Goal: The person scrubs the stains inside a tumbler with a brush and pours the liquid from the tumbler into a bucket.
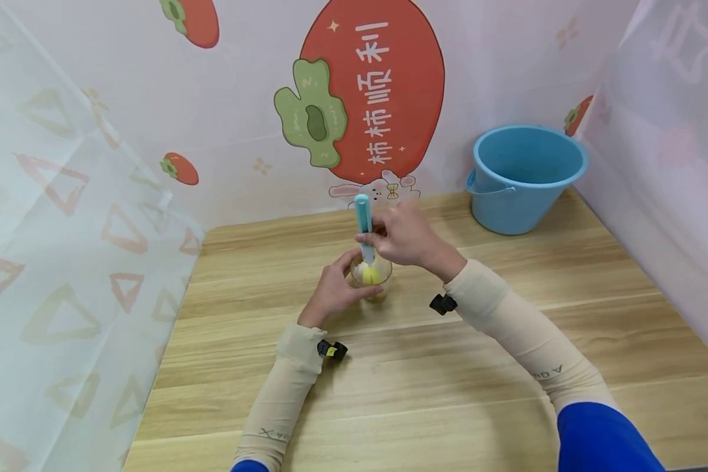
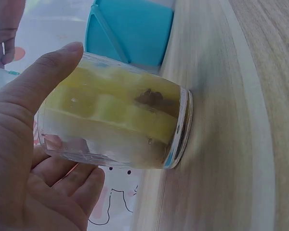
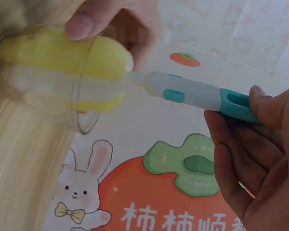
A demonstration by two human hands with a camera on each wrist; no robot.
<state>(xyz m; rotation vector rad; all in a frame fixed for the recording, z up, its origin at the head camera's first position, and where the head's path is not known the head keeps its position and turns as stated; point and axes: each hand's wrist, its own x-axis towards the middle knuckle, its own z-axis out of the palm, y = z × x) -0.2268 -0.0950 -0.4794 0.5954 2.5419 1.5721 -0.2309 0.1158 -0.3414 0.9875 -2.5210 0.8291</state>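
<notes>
Left hand (image 1: 334, 288) curved around clear cup (image 2: 111, 115), right hand (image 1: 407, 237) above, pinching sponge brush (image 1: 362, 215)

The left fingers (image 2: 89, 190) hold a clear glass (image 2: 182, 130) with a yellow sponge (image 2: 111, 108) inside, a blue bucket (image 2: 135, 29) behind it.

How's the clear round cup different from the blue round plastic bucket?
The clear round cup is much smaller than the blue round plastic bucket.
The cup is see-through; the bucket is solid blue.
The cup has the sponge end of a yellow-and-white brush with a teal-and-white handle inside and the left hand holding it; no hand touches the bucket.
Both have round, open tops.
</notes>
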